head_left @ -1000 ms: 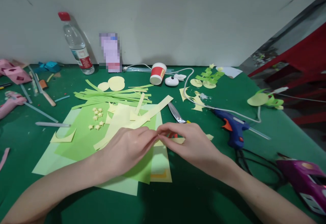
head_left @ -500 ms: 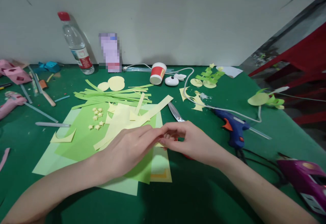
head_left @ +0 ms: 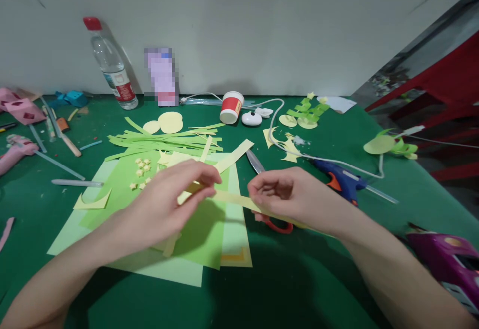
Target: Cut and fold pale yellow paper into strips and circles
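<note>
My left hand pinches one end of a long pale yellow paper strip between thumb and fingers, lifted above the green paper sheets. My right hand is curled around the same strip further right, and the strip runs on under that hand. Red-handled scissors lie on the table just behind and under my right hand. Several small folded yellow paper stars rest on the green sheet to the left of my left hand.
A pile of green and yellow strips lies behind the sheets. A blue glue gun with a white cord sits right; a purple one at the lower right. A water bottle, red cup and paper crafts stand at the back.
Both hands have lifted off the paper and moved apart, drawing the yellow strip out between them. The scissors' red handle now shows below my right hand.
</note>
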A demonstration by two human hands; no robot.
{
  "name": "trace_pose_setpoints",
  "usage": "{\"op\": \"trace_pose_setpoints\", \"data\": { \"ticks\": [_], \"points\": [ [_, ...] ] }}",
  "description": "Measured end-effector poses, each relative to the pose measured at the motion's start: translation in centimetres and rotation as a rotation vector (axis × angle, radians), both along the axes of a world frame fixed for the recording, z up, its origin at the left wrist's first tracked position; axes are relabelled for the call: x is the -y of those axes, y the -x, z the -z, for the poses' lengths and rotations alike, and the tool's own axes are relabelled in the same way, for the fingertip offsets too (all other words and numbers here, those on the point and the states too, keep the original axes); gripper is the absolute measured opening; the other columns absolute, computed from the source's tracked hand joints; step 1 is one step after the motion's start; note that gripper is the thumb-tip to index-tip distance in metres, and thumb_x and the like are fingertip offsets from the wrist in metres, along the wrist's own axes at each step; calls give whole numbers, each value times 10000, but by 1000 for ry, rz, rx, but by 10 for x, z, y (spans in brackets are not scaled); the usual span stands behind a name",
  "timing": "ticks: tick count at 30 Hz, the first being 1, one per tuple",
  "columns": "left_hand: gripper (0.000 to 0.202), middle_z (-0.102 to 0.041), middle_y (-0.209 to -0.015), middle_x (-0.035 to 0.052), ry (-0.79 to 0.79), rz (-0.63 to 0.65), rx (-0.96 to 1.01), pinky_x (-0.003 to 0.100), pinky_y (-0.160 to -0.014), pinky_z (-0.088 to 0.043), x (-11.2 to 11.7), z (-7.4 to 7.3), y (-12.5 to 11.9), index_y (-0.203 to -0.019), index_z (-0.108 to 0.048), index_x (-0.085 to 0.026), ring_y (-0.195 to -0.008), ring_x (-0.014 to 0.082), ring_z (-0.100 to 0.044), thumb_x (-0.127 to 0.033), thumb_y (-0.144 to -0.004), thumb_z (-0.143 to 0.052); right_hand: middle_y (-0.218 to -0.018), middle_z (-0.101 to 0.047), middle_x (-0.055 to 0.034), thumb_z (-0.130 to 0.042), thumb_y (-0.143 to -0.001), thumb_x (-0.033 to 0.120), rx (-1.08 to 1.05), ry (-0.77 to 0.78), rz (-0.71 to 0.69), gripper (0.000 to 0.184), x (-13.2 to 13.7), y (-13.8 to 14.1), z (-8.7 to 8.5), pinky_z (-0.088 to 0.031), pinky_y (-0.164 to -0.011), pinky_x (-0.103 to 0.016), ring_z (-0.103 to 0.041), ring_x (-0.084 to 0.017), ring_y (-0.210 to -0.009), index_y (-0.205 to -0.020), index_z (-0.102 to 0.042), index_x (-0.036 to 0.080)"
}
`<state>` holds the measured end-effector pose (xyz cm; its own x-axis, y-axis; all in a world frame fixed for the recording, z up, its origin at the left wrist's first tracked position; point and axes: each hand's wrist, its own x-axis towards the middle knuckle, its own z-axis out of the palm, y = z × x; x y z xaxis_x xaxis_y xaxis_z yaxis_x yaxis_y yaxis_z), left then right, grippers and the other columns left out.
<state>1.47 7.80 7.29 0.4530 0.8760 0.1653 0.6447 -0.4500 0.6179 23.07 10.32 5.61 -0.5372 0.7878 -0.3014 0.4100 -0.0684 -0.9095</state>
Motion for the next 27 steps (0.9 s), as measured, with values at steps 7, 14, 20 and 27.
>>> {"op": "trace_pose_setpoints", "data": {
  "ticks": [7,14,20,27],
  "points": [
    [154,-618,-951,-37,71,33,-169,223,-720,-459,-10,-9,25,-961,-559,-271,-863,137,-571,-320,-827,-502,-597,-623,10,-504,-749,179,23,-18,-24,94,0,-13,-8,-487,-530,-192,-619,-118,-563,-661,-534,191],
    [289,-583,-1066,31,13,257,-316,337,-938,-322,1,12,-8,-1094,-518,-197,-1011,170,-498,-355,-876,-413,-624,-568,20,-426,-723,143,171,-139,-185,108,13,7,5,-393,-536,-202,-516,-102,-589,-649,-494,183],
    [260,-611,-843,24,54,343,-274,320,-851,-355,4,17,-15,-880,-582,-169,-815,144,-529,-291,-905,-354,-649,-547,30,-410,-737,181,235,-133,-207,114,15,9,5,-350,-537,-201,-472,-100,-609,-642,-473,192],
    [238,-585,-733,0,211,231,-102,253,-707,-380,-5,1,-5,-735,-585,-155,-733,115,-510,-244,-881,-418,-615,-585,17,-499,-753,209,34,128,-116,81,4,-4,-8,-408,-546,-196,-575,-106,-604,-679,-490,178]
  ]
}}
